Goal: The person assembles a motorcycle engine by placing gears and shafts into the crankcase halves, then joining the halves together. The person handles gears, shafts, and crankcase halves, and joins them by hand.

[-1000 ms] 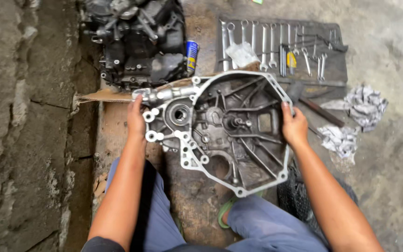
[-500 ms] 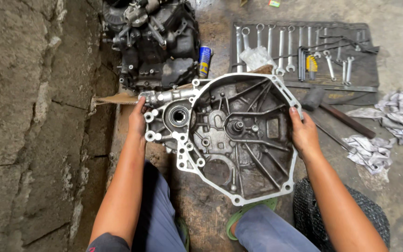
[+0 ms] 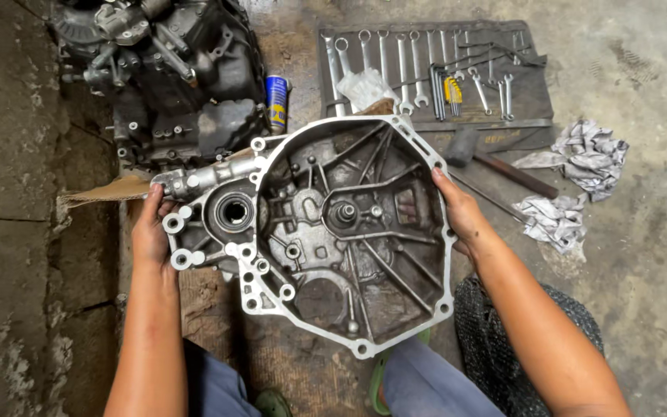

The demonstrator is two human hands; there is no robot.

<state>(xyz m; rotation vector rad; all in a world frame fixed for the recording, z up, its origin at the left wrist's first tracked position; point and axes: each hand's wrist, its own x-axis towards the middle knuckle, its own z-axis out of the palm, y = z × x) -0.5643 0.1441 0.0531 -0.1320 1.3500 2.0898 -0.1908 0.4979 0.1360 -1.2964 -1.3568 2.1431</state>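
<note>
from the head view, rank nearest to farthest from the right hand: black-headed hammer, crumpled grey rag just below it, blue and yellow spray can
1. Black-headed hammer, just above the right hand, beside the tool mat.
2. Crumpled grey rag, out to the hand's right on the concrete.
3. Blue and yellow spray can, far across the aluminium housing, by the dark engine block.

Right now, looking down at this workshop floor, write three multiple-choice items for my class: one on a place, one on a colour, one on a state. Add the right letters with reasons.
1. Where does the tool roll of spanners lie?
A. beyond the housing
B. under the person's knees
C. on top of the engine block

2. What colour is most of the spray can?
A. red
B. blue
C. green

3. How is the aluminium housing held?
A. by one hand only
B. untouched
C. by both hands at its edges

Answers: 1 A, it is spread out past the housing's far rim. 2 B, its body is blue. 3 C, the left hand and the right hand grip opposite sides.
</note>
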